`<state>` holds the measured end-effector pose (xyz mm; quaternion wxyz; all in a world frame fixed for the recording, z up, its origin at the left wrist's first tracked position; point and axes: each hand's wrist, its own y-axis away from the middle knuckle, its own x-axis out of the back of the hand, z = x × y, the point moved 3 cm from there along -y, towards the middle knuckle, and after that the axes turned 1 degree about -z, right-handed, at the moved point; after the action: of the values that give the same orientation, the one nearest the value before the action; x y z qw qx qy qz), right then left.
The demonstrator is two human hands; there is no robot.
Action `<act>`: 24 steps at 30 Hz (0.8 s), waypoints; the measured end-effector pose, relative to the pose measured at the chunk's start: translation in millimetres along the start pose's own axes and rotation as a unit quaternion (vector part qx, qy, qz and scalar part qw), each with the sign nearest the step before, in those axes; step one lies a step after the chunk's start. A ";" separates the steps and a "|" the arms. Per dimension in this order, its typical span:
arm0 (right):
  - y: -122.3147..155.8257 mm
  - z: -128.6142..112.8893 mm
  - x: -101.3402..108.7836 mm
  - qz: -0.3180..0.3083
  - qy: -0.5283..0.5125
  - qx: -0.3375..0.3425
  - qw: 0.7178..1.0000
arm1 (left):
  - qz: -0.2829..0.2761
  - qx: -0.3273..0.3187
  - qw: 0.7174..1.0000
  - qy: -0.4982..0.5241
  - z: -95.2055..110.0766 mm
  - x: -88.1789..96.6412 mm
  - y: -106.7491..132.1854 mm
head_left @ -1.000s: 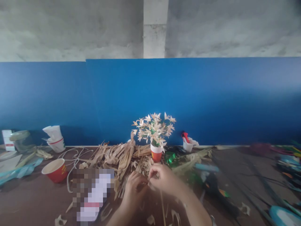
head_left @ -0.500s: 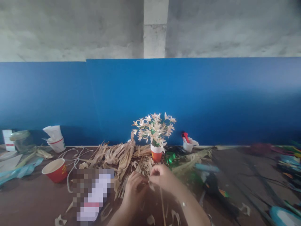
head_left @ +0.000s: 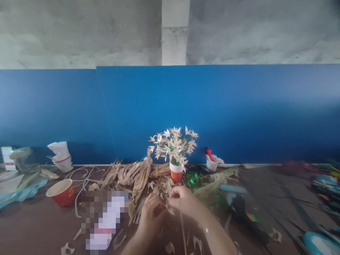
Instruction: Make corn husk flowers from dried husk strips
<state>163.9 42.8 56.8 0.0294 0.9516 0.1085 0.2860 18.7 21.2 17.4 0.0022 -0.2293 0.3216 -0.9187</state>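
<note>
My left hand [head_left: 152,212] and my right hand [head_left: 183,202] meet over the table, in front of a red and white paper cup [head_left: 176,173] filled with pale husk flowers [head_left: 174,143]. Both are closed in a pinch, fingertips nearly touching. Between them shows a small pale piece of corn husk [head_left: 170,210]; its exact shape is blurred. Behind my left hand lies a heap of dry corn husks [head_left: 135,177]. Below my right hand a thin stalk [head_left: 183,232] lies among husk scraps.
At left stand a red paper cup [head_left: 61,193], a white cup with tissue [head_left: 63,163] and a glass jar [head_left: 22,159]; a white cable [head_left: 85,177] runs nearby. At right are green ribbon [head_left: 193,179], a small white cup [head_left: 211,164] and a dark glue gun-like tool [head_left: 244,216].
Hands stay nearly in place, still pinched together. The pale husk piece between the fingertips has shifted slightly. The whole view has moved a little.
</note>
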 end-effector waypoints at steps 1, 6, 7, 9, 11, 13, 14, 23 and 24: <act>0.4 -0.6 0.2 -0.003 0.001 -0.001 1.000 | 0.002 0.001 1.000 0.003 -0.2 -0.1 -0.2; 2.4 -3.0 0.2 -0.014 0.010 -0.002 1.000 | 0.010 0.008 1.000 0.013 -1.2 -0.5 -0.3; 2.4 -2.6 -0.2 -0.014 0.012 -0.001 1.000 | 0.010 0.009 1.000 0.015 -1.3 -0.6 -0.3; 1.7 -1.5 -1.4 -0.018 0.011 0.004 1.000 | 0.010 0.013 1.000 0.018 -1.4 -0.4 -0.2; 0.1 -1.1 -1.8 -0.022 -0.012 0.023 0.999 | 0.015 0.027 0.999 0.023 -1.4 0.7 -0.2; -1.6 -2.1 -0.7 -0.028 -0.062 0.046 0.997 | 0.029 0.048 0.998 0.032 -1.2 2.8 -0.4; -2.1 -3.1 0.7 -0.028 -0.086 0.055 0.994 | 0.036 0.058 0.997 0.039 -1.1 3.9 -0.6; 3.2 -4.2 0.1 -0.092 -0.115 0.029 0.989 | 0.078 0.158 0.973 0.148 -7.8 7.4 1.9; 3.1 -3.5 -2.1 -0.105 -0.130 0.031 0.985 | 0.080 0.172 0.969 0.161 -9.9 6.7 2.5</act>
<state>160.8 39.4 59.0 0.0439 0.9645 0.2118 0.1514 8.2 24.1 11.9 0.0640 -0.0483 0.1719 -0.9818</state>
